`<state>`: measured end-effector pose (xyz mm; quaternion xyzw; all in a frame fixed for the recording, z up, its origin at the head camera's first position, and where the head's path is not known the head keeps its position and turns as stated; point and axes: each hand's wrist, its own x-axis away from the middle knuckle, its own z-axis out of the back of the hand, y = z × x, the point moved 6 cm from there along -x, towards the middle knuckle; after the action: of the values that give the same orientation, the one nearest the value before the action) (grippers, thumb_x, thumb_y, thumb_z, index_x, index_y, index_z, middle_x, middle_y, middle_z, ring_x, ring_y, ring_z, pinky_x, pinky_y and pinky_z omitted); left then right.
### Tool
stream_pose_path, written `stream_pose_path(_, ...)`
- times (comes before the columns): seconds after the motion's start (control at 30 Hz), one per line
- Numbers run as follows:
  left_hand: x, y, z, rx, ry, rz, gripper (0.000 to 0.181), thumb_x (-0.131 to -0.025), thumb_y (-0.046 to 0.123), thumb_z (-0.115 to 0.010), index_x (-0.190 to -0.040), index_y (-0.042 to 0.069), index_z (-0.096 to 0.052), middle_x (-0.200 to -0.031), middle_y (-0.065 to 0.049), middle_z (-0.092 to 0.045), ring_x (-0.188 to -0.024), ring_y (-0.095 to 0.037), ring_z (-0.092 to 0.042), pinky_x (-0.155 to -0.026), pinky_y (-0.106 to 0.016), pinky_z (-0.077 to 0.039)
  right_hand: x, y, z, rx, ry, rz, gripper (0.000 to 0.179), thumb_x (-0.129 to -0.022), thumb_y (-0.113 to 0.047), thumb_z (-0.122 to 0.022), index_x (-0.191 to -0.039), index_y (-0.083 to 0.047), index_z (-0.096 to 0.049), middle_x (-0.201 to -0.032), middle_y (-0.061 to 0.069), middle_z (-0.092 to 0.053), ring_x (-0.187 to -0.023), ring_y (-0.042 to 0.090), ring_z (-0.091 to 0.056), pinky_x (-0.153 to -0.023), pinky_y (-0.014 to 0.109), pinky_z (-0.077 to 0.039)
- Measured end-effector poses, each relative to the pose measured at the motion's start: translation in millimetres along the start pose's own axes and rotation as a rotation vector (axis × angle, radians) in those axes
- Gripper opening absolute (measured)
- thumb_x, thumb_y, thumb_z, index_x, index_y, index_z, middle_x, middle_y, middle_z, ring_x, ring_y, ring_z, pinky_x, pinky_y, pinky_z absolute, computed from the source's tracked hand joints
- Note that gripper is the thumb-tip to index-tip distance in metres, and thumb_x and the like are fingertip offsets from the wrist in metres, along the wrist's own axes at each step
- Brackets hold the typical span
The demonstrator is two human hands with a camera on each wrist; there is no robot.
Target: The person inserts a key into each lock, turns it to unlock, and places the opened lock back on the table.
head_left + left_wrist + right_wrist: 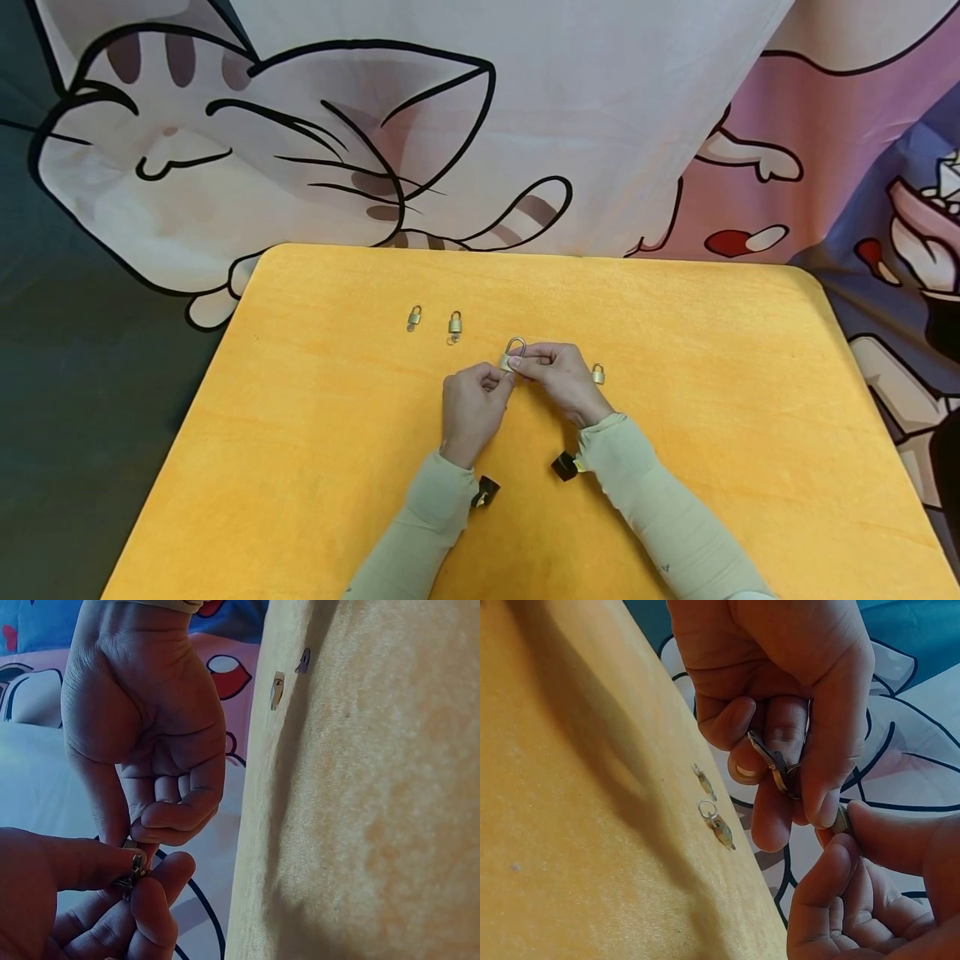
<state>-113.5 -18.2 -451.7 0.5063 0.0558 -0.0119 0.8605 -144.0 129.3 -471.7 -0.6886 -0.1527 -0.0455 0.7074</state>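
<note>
My right hand [561, 379] pinches a small brass padlock [506, 362] between thumb and fingers. Its silver shackle [515, 342] points away from me. Close against the lock's lower end, my left hand [471, 412] holds small metal keys [763, 750] on a thin ring. The right wrist view shows these keys by the left hand's curled fingers, with its thumb and fingertip at the lock body [841, 821]. Fingers hide the keyhole, so I cannot tell whether a key is in it. In the left wrist view, the keys [135, 868] show between left thumb and fingers.
Two small padlocks [414, 317] [454, 325] lie left of my hands, with rings at their lower ends. Another padlock [598, 374] lies just right of my right hand. The yellow table [315, 467] ends at a cartoon-printed cloth [600, 125]. Each wrist carries a black camera [565, 466].
</note>
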Motion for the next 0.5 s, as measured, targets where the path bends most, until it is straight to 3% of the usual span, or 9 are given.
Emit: stream_pose_path(0.5,-1.2,0.9,1.1,0.001,-0.033,0.035,0.018,-0.089,0.019,-0.077,-0.073,0.012,-0.075,-0.057,0.007,-0.066,-0.046,-0.002,-0.057,-0.047,-0.025,-0.047,-1.8,0.9,1.2,-0.001,-0.008,-0.008,0.022,-0.092,-0.007,-0.073,-0.108,0.008,-0.073,-0.092,0.007,-0.076,-0.081,0.018,-0.066,-0.076,0.033,-0.055)
